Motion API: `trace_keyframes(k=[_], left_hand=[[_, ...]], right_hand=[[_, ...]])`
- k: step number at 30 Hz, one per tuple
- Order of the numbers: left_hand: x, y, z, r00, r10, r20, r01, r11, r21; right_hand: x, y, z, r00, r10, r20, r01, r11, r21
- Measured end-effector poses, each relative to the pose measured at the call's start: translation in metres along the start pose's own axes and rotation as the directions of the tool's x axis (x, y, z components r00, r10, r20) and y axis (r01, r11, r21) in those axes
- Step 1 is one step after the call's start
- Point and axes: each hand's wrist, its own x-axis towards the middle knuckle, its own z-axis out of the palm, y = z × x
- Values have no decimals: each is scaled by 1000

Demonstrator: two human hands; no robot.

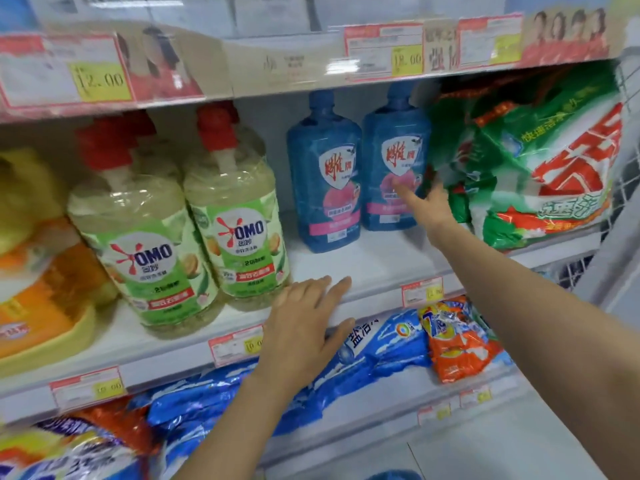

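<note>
Two hands raised to the middle shelf [374,265]. Flat on its front lip, left hand [304,323], at 6 o'clock of the blue bottles: fingers straight and slightly spread, thumb down over the edge, gripping nothing. Farther in, at 1 o'clock from it, right hand [431,206], spread wide: thumb stretched toward 9 o'clock across the label of the right blue bottle [394,154], fingers pointing toward 12 o'clock at the seam between that bottle and the green bag [540,161]. Fingertips blurred there, so no telling whether touching the bag. Upright on the shelf, right blue bottle, with a second blue bottle [323,174] just beside it at 9 o'clock and the green bag leaning at 3 o'clock. Upright at 9 o'clock of the left hand, two OMO bottles [239,237]. Below the lip, blue bags [381,344] and an orange bag [457,341], lying flat.
</note>
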Motion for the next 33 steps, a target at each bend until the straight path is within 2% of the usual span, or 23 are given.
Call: trace_keyframes(k=[3,7,9,12,15,19,22,27,30,33], left_hand=[[0,2,0,1000,-15,-17,15,1000,0],[1,5,1,999,-36,-26,36,999,-8],[0,6,1,999,-44,-18,43,999,-13],[0,4,0,999,-42,-12,42,999,-25],[1,3,1,999,-44,-14,43,999,-28],[1,3,3,999,-45,-19,45,999,-25],[1,3,3,999,-38,-14,38,999,-24],[1,1,1,1000,-29,-1,29,999,-25],[3,0,-1,999,-35,28,36,998,-48],[3,2,-7,996,-79,41,87,971,-224]], right_hand=[[4,3,-1,1000,-9,-22,9,1000,-15],[-2,1,4,999,-20,31,19,999,26],[-9,-3,4,998,-58,12,59,996,-70],[-23,-7,-4,986,-151,-71,122,942,-312],[-28,-12,-16,979,-167,-116,109,914,-392],[-29,-13,-30,992,1,-129,-24,984,-179],[-37,-7,-33,982,120,-145,-131,989,-74],[-47,-6,-37,975,171,-143,-171,985,12],[-55,-12,-36,975,203,-87,-194,975,106],[-68,-24,-33,977,214,-18,-205,953,222]])
